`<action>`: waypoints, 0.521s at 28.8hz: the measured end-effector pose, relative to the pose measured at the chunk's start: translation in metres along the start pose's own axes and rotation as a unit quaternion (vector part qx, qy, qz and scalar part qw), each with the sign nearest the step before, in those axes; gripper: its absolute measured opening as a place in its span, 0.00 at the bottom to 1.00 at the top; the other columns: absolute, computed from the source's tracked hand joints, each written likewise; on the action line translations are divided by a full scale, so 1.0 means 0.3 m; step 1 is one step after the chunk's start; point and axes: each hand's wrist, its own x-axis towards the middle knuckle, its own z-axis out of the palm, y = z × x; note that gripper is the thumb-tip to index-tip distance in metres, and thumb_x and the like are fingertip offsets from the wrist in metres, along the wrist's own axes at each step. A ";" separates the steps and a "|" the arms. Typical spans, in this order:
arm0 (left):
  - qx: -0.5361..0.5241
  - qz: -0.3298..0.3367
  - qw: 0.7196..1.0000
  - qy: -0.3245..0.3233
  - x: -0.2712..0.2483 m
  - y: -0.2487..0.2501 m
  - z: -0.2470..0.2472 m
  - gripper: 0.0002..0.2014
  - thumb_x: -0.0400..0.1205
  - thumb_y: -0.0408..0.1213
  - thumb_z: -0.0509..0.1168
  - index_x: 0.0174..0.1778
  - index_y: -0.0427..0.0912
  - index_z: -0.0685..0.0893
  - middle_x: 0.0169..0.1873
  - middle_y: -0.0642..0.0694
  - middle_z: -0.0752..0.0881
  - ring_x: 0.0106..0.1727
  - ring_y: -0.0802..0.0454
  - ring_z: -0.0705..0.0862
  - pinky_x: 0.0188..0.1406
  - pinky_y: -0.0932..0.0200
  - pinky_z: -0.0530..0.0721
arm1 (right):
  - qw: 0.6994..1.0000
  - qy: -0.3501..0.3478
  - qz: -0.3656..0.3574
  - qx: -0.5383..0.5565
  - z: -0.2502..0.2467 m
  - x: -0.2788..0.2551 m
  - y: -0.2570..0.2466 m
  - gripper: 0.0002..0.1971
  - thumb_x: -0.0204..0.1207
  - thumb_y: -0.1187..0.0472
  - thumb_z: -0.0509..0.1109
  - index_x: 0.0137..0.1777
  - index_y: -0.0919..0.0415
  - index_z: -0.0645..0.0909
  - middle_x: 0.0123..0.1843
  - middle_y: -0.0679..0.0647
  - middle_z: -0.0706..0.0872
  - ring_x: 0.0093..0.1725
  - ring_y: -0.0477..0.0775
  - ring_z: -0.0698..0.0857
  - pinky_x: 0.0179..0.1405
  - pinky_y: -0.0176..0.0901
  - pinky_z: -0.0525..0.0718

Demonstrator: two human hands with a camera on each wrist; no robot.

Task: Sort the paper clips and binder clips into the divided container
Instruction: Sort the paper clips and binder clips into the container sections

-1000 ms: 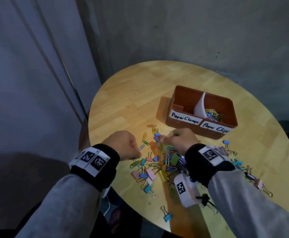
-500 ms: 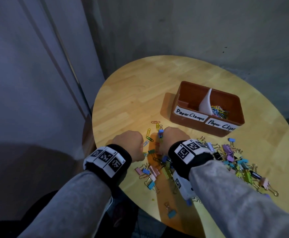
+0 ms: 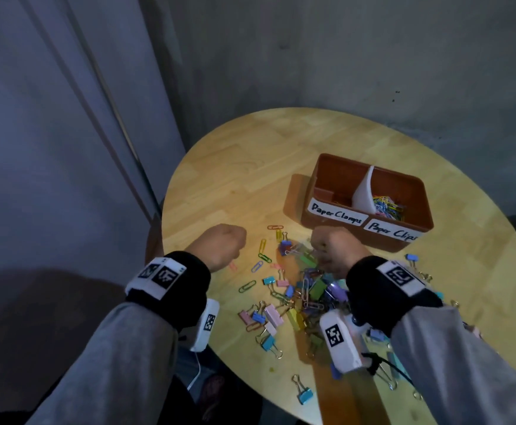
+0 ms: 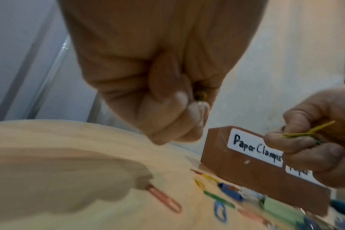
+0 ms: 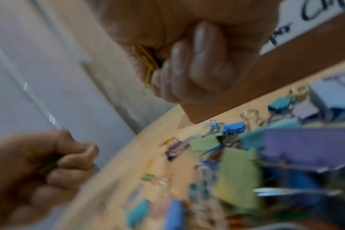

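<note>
Both hands hovered over the round wooden counter (image 3: 229, 185), each curled into a fist. The right hand (image 3: 333, 251) pinched yellow paper clips (image 5: 146, 62) between thumb and fingers, just in front of the divided container (image 3: 370, 173) at 1 o'clock on the counter. The left hand (image 3: 220, 245) was closed at 9 o'clock of the scatter, and a small yellow-green clip (image 4: 200, 94) seemed to sit inside its grip. Only the wrist views revealed these contents; from the head camera both fists looked alike and what they held was hidden. The head view alone showed the layout: coloured paper clips already lay in the right compartment labelled "Paper Clips" (image 3: 393, 233), while the left one, "Paper Clamps" (image 3: 336, 214), seemed to hold nothing so far as its inside showed. Many binder clips (image 3: 316, 288) and loose clips still lay spread from 5 to 7 o'clock of the container. Paper clips were probably light, thin and slippery, best taken flat-on with the fingertips; binder clips were likely stiffer and bulkier, easiest held by the body, since the wire handles would swing.
</note>
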 end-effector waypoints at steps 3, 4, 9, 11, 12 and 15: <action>-0.135 -0.006 0.990 0.027 -0.006 0.024 -0.004 0.21 0.87 0.39 0.56 0.26 0.47 0.67 0.19 0.50 0.67 0.17 0.55 0.58 0.18 0.69 0.52 | 0.953 -0.082 0.003 0.291 -0.020 -0.016 0.003 0.05 0.65 0.65 0.53 0.29 0.57 0.64 0.24 0.53 0.64 0.17 0.47 0.59 0.16 0.26 0.56; -0.149 0.000 0.989 0.023 -0.018 0.038 -0.003 0.19 0.87 0.37 0.55 0.27 0.44 0.70 0.21 0.48 0.69 0.16 0.55 0.59 0.17 0.71 0.53 | 0.930 -0.111 -0.010 0.351 -0.023 -0.023 0.000 0.03 0.63 0.64 0.53 0.29 0.58 0.65 0.25 0.53 0.65 0.17 0.46 0.59 0.16 0.26 0.56; -0.133 -0.008 0.991 0.000 -0.032 0.042 0.004 0.14 0.84 0.29 0.54 0.40 0.38 0.84 0.28 0.45 0.75 0.21 0.52 0.66 0.20 0.64 0.63 | 0.882 -0.165 -0.007 0.441 -0.012 -0.008 0.005 0.10 0.66 0.61 0.56 0.41 0.64 0.76 0.32 0.59 0.78 0.19 0.49 0.68 0.14 0.30 0.61; -0.029 0.008 0.999 0.026 -0.022 0.016 0.004 0.13 0.85 0.33 0.58 0.39 0.41 0.86 0.35 0.47 0.80 0.26 0.53 0.75 0.25 0.60 0.77 | 0.889 -0.162 0.019 0.428 0.002 0.002 -0.004 0.13 0.74 0.55 0.60 0.40 0.64 0.79 0.33 0.59 0.81 0.21 0.48 0.69 0.14 0.31 0.61; 0.049 0.028 0.998 0.040 -0.017 0.001 -0.001 0.10 0.84 0.38 0.63 0.39 0.44 0.86 0.40 0.49 0.84 0.33 0.52 0.82 0.35 0.54 0.85 | 0.902 -0.153 0.032 0.402 0.013 0.012 -0.012 0.15 0.77 0.52 0.61 0.37 0.63 0.79 0.32 0.58 0.81 0.21 0.47 0.69 0.15 0.31 0.61; 0.266 0.011 0.964 0.014 -0.027 -0.022 -0.009 0.15 0.71 0.54 0.77 0.46 0.51 0.84 0.47 0.53 0.85 0.49 0.52 0.84 0.51 0.51 0.84 | 0.957 -0.111 0.053 0.263 0.055 0.053 -0.046 0.18 0.78 0.47 0.68 0.31 0.57 0.73 0.28 0.52 0.75 0.20 0.45 0.66 0.15 0.32 0.58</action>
